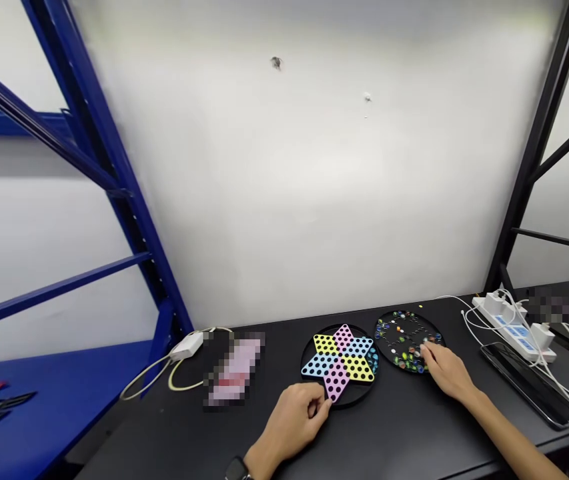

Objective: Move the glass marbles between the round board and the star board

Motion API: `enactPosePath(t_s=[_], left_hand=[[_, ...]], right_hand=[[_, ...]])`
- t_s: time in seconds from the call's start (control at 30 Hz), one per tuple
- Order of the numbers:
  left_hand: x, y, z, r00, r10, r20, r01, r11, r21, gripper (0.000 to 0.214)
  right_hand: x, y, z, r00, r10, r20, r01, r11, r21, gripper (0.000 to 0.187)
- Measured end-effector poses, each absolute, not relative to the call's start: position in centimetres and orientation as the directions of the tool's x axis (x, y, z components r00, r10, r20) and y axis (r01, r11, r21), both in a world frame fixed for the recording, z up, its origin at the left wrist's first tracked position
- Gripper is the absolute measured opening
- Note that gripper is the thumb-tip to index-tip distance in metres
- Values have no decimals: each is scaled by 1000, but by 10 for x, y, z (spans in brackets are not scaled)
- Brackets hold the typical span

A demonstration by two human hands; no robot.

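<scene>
A star-shaped Chinese checkers board [340, 360], pink, yellow and blue with black holes, sits on a round black tray [353, 403]. My left hand [294, 417] is curled, its thumb and fingertips at the near tip of the star; whatever it holds, if anything, is hidden. To the right, a second round black tray [378, 345] carries many coloured glass marbles [407, 361]. Over its near right rim my right hand [445, 368] has its fingers pinched together among the marbles; anything between the fingertips is too small to see. Blue pieces [373, 360] show beside the star's right side.
A white power strip [514, 330] with plugs and cables and a black phone [529, 385] lie at the right. On the left are a white adapter [187, 345] with its cable and a blurred pinkish packet [238, 370]. A white wall [314, 200] rises behind the black table [164, 440].
</scene>
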State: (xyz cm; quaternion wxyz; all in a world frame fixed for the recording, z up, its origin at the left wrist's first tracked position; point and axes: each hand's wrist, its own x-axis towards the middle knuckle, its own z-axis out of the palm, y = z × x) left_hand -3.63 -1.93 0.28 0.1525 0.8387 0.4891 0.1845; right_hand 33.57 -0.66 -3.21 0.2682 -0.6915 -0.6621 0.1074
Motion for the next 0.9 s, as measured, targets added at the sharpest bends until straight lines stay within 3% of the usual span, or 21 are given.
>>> enactPosePath(t_s=[0.13,0.33,0.43,0.57,0.63,0.9], left_hand=[[-37,-19,3,448,879,161,774,-472,422,34],[-36,-17,3,449,880,154,782,-470,409,35],[-36,-17,2,448,880,159,781,-471,410,35],[-35,-17,3,443,881,166,771,-469,430,33],[-35,-18,4,443,880,171,764,-470,442,33],[-35,-19,3,439,880,179,766,-471,438,32]], right_hand=[[339,-5,-31,148,981,121,702,-18,-712,51],[345,-5,-34,86,990,116,633,35,-773,56],[339,-10,-31,66,986,153,729,58,-682,50],[329,-15,-29,-32,961,275,913,140,-383,32],[327,-15,-32,-53,952,301,942,147,-302,28],[329,-15,-36,-11,955,295,940,110,-323,14]])
